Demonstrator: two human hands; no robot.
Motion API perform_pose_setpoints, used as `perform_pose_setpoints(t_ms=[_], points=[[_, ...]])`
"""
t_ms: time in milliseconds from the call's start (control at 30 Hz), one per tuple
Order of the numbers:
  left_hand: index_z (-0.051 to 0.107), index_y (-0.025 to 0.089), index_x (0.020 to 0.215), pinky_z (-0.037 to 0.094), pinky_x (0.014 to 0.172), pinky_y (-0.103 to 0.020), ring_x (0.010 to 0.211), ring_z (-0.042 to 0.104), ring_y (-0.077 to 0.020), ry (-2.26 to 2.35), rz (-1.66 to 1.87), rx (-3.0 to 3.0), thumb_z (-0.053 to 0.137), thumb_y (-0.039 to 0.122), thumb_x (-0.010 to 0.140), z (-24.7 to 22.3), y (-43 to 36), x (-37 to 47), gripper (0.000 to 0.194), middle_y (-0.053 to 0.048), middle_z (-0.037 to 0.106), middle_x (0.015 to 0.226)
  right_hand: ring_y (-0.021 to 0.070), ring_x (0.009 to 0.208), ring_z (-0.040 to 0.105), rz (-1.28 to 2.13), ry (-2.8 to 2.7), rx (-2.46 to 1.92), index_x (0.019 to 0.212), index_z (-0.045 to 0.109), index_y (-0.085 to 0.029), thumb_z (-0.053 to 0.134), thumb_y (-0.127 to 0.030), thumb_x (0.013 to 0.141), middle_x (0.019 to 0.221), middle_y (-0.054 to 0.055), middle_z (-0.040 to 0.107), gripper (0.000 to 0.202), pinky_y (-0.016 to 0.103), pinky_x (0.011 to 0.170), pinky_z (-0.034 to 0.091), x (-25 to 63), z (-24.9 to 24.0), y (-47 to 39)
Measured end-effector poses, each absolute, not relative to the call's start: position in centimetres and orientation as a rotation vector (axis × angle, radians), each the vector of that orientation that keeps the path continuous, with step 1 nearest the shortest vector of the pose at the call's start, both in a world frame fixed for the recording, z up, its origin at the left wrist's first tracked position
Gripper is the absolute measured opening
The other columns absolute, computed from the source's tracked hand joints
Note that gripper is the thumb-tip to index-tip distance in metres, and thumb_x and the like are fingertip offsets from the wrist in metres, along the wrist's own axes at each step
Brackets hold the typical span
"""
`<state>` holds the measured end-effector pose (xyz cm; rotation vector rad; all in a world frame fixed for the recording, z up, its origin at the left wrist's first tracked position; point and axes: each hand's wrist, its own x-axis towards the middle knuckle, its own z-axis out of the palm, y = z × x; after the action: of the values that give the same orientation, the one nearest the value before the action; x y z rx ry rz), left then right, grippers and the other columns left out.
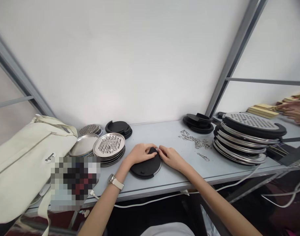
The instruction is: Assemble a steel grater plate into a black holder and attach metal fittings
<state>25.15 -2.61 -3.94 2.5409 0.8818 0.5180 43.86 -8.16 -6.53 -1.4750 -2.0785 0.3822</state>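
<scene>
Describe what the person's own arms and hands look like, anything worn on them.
Both forearms are bare, with no sleeves or gloves in view. The left hand has a wristwatch just behind it, with a small silver case on a pale cream strap. The right hand and its wrist carry nothing; no rings can be made out.

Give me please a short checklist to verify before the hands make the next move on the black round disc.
1. Left hand rests on the black disc: ok.
2. Right hand pinches something small and shiny at the disc's upper edge: ok, but what it is, cannot tell.
3. Disc lies flat on the grey table: ok.
4. Loose metal clips lie on the table to the right of the right hand: ok.
5. Stack of perforated metal plates stands apart from the disc, not touching: ok.
6. Whether the small piece is already fixed to the disc: cannot tell.
</scene>
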Motion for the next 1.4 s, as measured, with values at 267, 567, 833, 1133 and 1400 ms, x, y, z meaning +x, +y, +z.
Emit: perform_pose_setpoints(t_ms=[267,567,833,1133,1400], points=[[0.062,0.025,0.106,0.031,0.056,-0.022,0.056,0.045,-0.0106,0.919,0.494,2.539,0.050,0.043,0.082,-3.71,-2.85,25.19,0.032,0.004,0.048,0.060,0.0113,0.054,0.048,0.415,-2.086,-1.483,0.078,0.047,-0.020,0.039,-0.028,0.088,0.062,-0.002,0.054,0.015,0.021,0.054,0.027,43.68,-6.05,-8.63],[0.061,0.025,0.106,0.032,0.056,-0.021,0.056,0.045,-0.0102,0.912,0.506,2.539,0.050,0.042,0.082,-3.63,-2.91,25.21,0.032,0.005,0.047,0.060,0.0119,0.055,0.048,0.311,-2.133,-1.574,0.080,0.052,-0.019,0.032,-0.026,0.091,0.063,0.000,0.056,0.024,0.022,0.056,0.025,43.52,-6.19,-8.56],[0.062,0.025,0.109,0.032,0.056,-0.021,0.056,0.045,-0.0103,0.884,0.523,2.533,0.050,0.041,0.082,-3.70,-2.82,25.10,0.033,0.004,0.049,0.060,0.0119,0.056,0.048,0.252,-2.151,-1.578,0.080,0.053,-0.018,0.031,-0.027,0.092,0.064,0.001,0.057,0.026,0.023,0.055,0.025,43.41,-6.32,-8.52],[0.062,0.024,0.109,0.033,0.057,-0.021,0.057,0.046,-0.0100,0.904,0.516,2.525,0.051,0.040,0.082,-3.77,-2.72,25.04,0.033,0.004,0.050,0.060,0.0114,0.054,0.046,0.266,-2.127,-1.564,0.078,0.049,-0.019,0.029,-0.028,0.094,0.062,0.000,0.054,0.027,0.023,0.054,0.025,43.36,-6.36,-8.41],[0.063,0.022,0.107,0.033,0.057,-0.021,0.057,0.045,-0.0105,0.931,0.512,2.507,0.050,0.043,0.082,-3.54,-2.94,25.10,0.035,0.003,0.049,0.060,0.0115,0.052,0.046,0.325,-2.095,-1.529,0.075,0.048,-0.020,0.029,-0.030,0.093,0.061,-0.001,0.054,0.029,0.022,0.053,0.027,43.48,-6.42,-8.33]])
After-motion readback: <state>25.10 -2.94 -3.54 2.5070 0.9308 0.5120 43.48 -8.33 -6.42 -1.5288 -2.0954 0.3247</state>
